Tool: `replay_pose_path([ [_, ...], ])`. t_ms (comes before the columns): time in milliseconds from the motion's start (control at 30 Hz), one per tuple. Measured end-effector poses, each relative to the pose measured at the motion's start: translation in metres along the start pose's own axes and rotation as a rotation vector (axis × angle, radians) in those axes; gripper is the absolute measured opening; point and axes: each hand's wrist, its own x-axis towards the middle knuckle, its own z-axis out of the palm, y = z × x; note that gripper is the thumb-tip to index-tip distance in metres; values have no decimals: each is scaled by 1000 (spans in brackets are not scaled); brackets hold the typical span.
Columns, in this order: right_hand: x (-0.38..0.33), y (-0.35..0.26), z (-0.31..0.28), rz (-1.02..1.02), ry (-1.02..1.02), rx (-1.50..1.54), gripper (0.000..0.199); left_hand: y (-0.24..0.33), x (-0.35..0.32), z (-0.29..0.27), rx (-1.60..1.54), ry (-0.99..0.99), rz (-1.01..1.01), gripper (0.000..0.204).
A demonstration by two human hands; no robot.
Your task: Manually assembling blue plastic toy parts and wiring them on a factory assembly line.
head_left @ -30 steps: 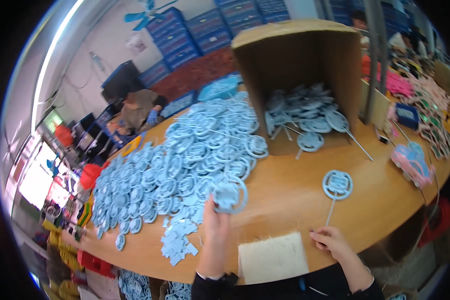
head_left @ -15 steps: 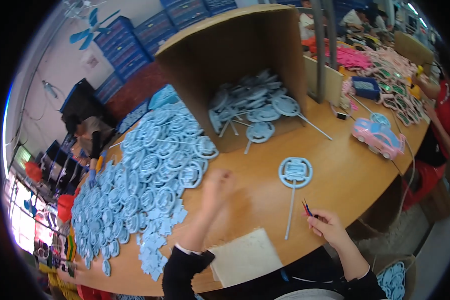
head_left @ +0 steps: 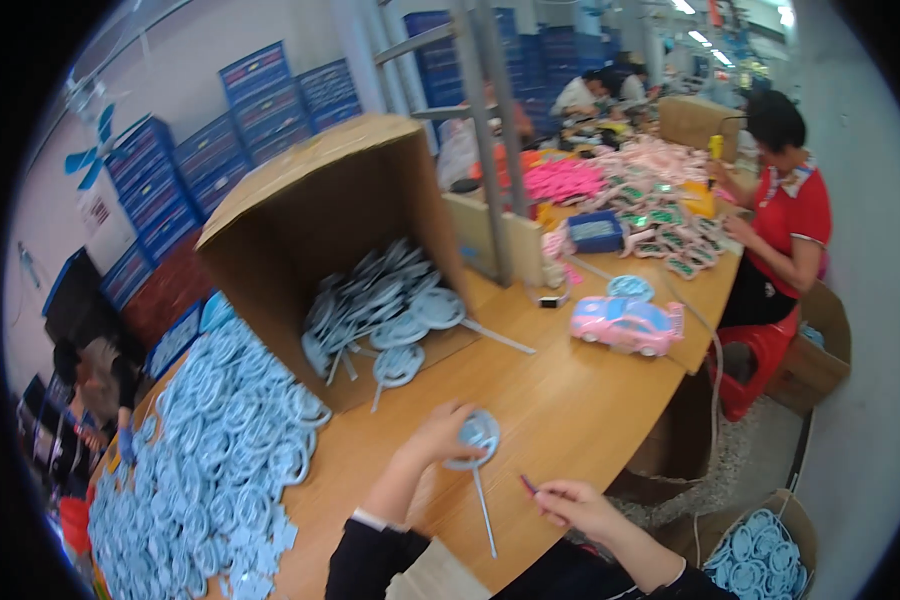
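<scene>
Wooden worktable carries everything, with a big cardboard box tipped on its side, its mouth spilling pale blue round discs on sticks. Left of it spreads a heap of blue discs. A pink toy car sits further right. 1 blue disc on a stick lies flat before the person, round head away, stick running back toward them. Left hand presses fingers on the head. Right hand pinches small red-handled cutters.
</scene>
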Motion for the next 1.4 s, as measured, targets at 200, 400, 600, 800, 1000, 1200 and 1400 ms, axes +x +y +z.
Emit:
replay_pose_path([
  [200, 7, 0, 11, -17, -162, -9, 26, 6, -88, -9, -452, 210, -648, 66],
  [400, 31, 15, 56, 71, -190, -101, 63, 34, -154, 21, -1228, 790, -588, 35],
  [600, 34, 18, 84, 21, -76, -315, 82, 70, -170, 31, -1404, 709, -257, 62],
  [800, 28, 18, 112, -55, -44, -359, 79, 73, -191, 36, -1136, 769, -209, 55],
  [1000, 19, 20, 111, -64, -28, -373, 79, 84, -189, 38, -1169, 881, -217, 52],
  [1200, 22, 17, 108, -74, 4, -367, 79, 82, -187, 43, -1068, 863, -176, 49],
  [1400, 27, 20, 112, -76, -4, -321, 69, 81, -188, 46, -1071, 856, -213, 47],
])
